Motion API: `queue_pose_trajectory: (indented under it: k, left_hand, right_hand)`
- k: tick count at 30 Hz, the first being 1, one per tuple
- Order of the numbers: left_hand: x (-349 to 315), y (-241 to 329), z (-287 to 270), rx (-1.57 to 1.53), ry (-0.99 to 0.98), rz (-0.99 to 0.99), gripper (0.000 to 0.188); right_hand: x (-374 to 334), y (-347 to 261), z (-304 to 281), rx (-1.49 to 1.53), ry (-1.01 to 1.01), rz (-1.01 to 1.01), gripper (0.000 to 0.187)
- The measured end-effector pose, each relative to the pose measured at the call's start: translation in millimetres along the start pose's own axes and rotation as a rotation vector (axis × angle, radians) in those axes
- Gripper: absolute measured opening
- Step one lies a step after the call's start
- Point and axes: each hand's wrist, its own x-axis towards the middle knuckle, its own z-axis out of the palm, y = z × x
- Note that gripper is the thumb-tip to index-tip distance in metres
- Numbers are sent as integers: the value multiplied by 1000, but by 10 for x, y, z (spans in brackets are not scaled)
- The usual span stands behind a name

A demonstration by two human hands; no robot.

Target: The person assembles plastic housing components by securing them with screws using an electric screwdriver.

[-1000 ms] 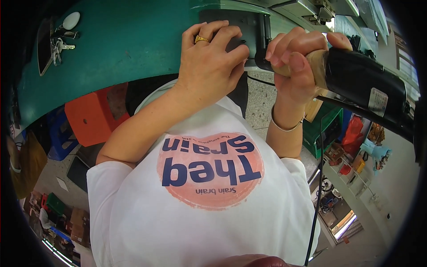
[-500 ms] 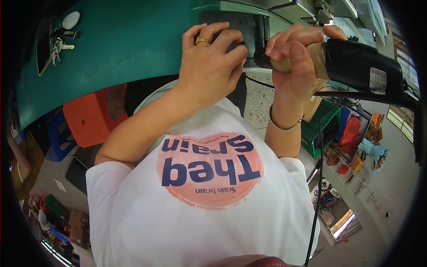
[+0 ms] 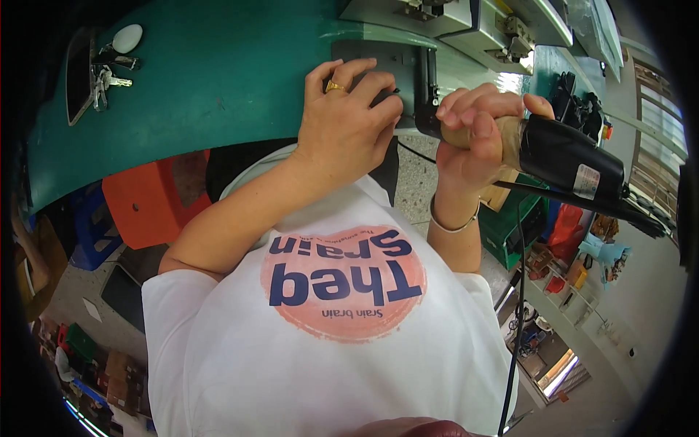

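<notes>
A dark grey panel-like piece (image 3: 409,67) lies on the green table near its front edge. My left hand (image 3: 349,120), with a gold ring, presses on it with bent fingers, the thumb at its near edge. What lies under those fingertips is mostly hidden. My right hand (image 3: 477,124) is wrapped around a black corded power tool (image 3: 571,160) with a tan grip, held almost level. Its front end reaches the right side of the panel, and its tip cannot be made out.
On the green table (image 3: 218,87), a phone (image 3: 80,76), keys (image 3: 109,81) and a white oval object (image 3: 127,38) lie at the far left. Metal fixtures (image 3: 510,36) stand at the back right. An orange stool (image 3: 138,200) and a green crate (image 3: 510,229) are below table height.
The right hand and the tool have come lower, and the tool's rear end has tipped down toward me. My left hand stays on the panel. The whole view has shifted slightly.
</notes>
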Motion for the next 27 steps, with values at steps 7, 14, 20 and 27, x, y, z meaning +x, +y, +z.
queue_pose_trajectory:
  k: [7,14,20,27]
  left_hand:
    - [-14,10,4,10,13,8,10]
    - [1,28,14,12,14,16,11]
    - [10,17,16,7,-15,11,7]
    - [8,44,-51,41,-45,23,5]
  right_hand:
    - [34,-2,-19,-3,-85,22,64]
    - [72,-11,-68,-65,-208,89,42]
    - [283,-156,-207,123,-55,30,59]
    - [1070,-461,-750,14,283,-207,60]
